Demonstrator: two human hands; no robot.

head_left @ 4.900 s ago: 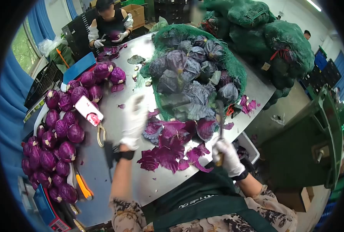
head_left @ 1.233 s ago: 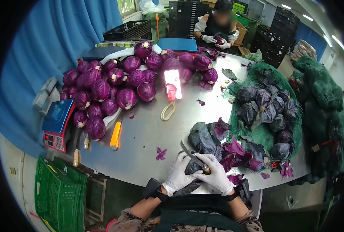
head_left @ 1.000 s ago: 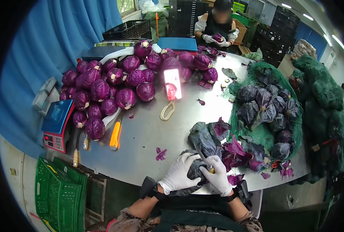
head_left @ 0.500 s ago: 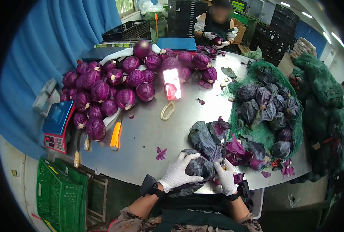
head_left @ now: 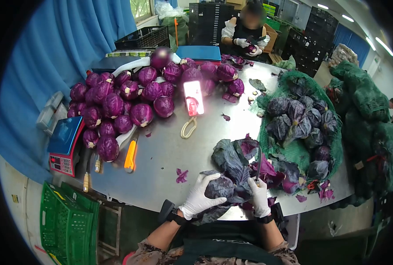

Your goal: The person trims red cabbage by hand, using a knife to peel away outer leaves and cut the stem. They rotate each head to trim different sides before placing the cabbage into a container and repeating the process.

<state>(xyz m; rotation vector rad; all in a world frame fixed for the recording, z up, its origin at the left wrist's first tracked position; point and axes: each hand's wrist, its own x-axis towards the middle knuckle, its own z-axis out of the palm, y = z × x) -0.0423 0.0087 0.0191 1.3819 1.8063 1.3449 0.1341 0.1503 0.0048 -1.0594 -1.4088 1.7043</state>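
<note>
My left hand [head_left: 202,197], in a white glove, grips a purple cabbage [head_left: 219,186] from its left side, near the front edge of the metal table. A white glove also covers my right hand [head_left: 259,198], which is closed round the handle of a knife [head_left: 259,165] with its dark blade pointing up. The right fingertips are beside dark outer leaves [head_left: 232,163] that spread behind and to the right of the cabbage. Loose purple leaves [head_left: 271,172] lie just beyond the knife.
Peeled cabbages [head_left: 113,104] are piled at the left, near a lit phone [head_left: 193,98], an orange cutter [head_left: 130,155] and a scale [head_left: 64,139]. Unpeeled cabbages [head_left: 296,110] fill a green net [head_left: 338,145]. A co-worker [head_left: 249,33] stands across the table [head_left: 161,176].
The cabbage has turned a little in my left hand and shows a more purple surface. My right hand and the knife have shifted slightly up and right.
</note>
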